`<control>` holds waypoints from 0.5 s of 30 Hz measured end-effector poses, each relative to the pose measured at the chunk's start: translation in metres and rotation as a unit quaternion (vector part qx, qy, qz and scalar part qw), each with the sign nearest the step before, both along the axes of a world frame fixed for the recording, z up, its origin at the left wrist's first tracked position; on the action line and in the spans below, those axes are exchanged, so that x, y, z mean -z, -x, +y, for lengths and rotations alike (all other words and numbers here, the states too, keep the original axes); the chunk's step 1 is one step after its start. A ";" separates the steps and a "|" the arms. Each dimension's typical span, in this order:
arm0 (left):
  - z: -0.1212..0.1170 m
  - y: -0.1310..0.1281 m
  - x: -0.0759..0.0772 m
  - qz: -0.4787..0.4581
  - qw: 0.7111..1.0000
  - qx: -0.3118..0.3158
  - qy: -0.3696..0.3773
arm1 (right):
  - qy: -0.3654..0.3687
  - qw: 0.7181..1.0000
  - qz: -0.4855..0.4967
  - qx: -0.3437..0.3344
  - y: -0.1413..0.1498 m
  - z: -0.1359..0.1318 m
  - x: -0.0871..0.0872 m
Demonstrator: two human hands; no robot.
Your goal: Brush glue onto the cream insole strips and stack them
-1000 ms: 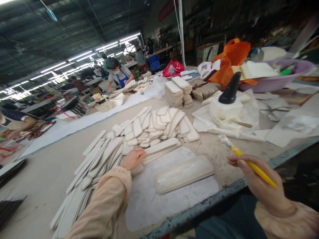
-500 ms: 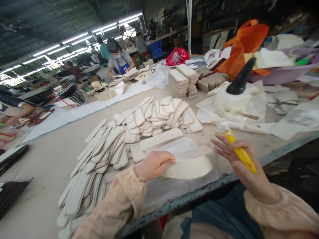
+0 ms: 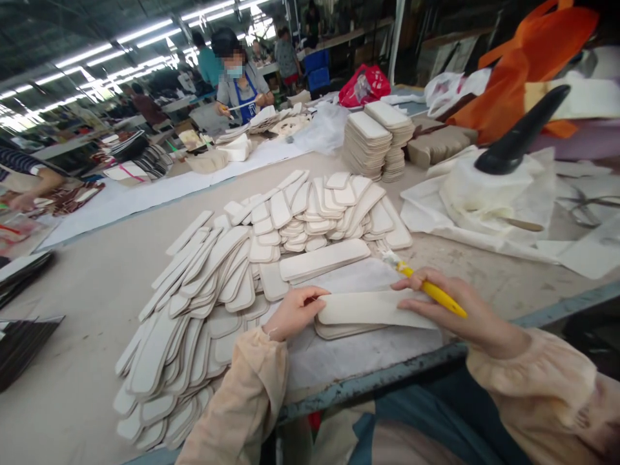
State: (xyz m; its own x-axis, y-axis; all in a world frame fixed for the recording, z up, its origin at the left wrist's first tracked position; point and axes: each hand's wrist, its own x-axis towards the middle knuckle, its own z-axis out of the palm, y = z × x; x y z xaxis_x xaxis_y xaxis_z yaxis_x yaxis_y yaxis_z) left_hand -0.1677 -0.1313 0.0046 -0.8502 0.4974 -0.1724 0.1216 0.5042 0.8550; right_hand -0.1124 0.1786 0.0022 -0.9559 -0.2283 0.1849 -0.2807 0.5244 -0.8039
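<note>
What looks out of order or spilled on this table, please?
No clear spill or damage. The heap of pale strips sprawls unevenly, unlike the neat stacks behind it. The black horn-shaped object tilts on the white block, which looks a little odd.

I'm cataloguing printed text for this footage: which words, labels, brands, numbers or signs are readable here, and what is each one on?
No text can be read in this view.
Blue apron on the person in the background: a small white mark, too blurred to read.
Red bag: pale patches, too unclear to tell if they are print.
Yellow-handled brush in the right hand: no lettering visible.
</note>
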 end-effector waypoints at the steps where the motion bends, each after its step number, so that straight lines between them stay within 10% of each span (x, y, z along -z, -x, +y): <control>1: -0.002 -0.002 0.003 -0.009 1.000 -0.018 -0.002 | -0.007 1.000 0.000 -0.006 0.005 0.000 0.001; 15: 0.001 -0.017 0.024 -0.002 0.986 -0.163 0.044 | -0.066 0.993 0.032 0.092 0.019 0.010 0.011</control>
